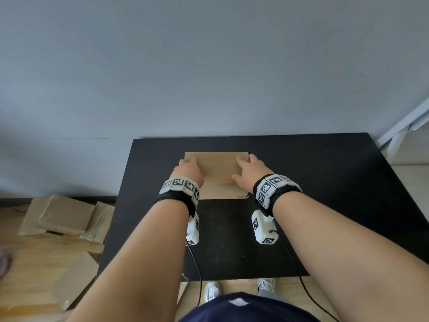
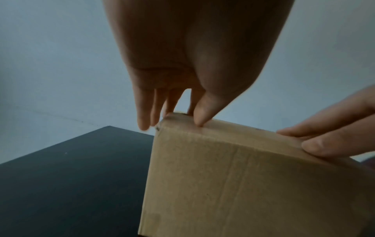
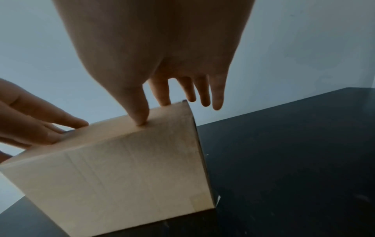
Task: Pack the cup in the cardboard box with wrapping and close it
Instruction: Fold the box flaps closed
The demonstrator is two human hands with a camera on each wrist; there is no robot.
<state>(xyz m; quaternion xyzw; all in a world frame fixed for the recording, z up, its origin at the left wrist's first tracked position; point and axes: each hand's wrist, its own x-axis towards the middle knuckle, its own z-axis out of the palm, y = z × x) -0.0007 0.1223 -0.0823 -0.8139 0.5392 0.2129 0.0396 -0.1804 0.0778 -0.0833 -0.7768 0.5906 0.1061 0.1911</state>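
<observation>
From the head view, both forearms reach straight out over the black desk (image 1: 325, 182). The cardboard box (image 1: 217, 168) sits at the middle of the desk, toward its far edge, with its top closed. The left hand (image 1: 189, 169) lies on the box's left top edge and the right hand (image 1: 249, 169) on its right top edge, fingers stretched forward and flat, not curled round anything. Each wrist wears a marker band with a white camera block below it. The cup cannot be seen; the fingertips are hidden past the box's far edge. Flattened cardboard pieces (image 1: 62, 217) lie on the wooden floor to the left.

In the left wrist view, the left hand (image 2: 182, 77) points down at the box (image 2: 243, 176); its thumb tip presses the top edge and the other fingers hang straight at the corner. The right hand's fingers (image 2: 324, 141) rest on the top from the right, cut off by the frame.

In the right wrist view, the right hand (image 3: 162, 64) mirrors that: thumb pressing the box (image 3: 121, 176) top, fingers straight beyond the corner. The left hand's fingers (image 3: 40, 125) lie flat on the top at left. The box's lower part is cropped.
</observation>
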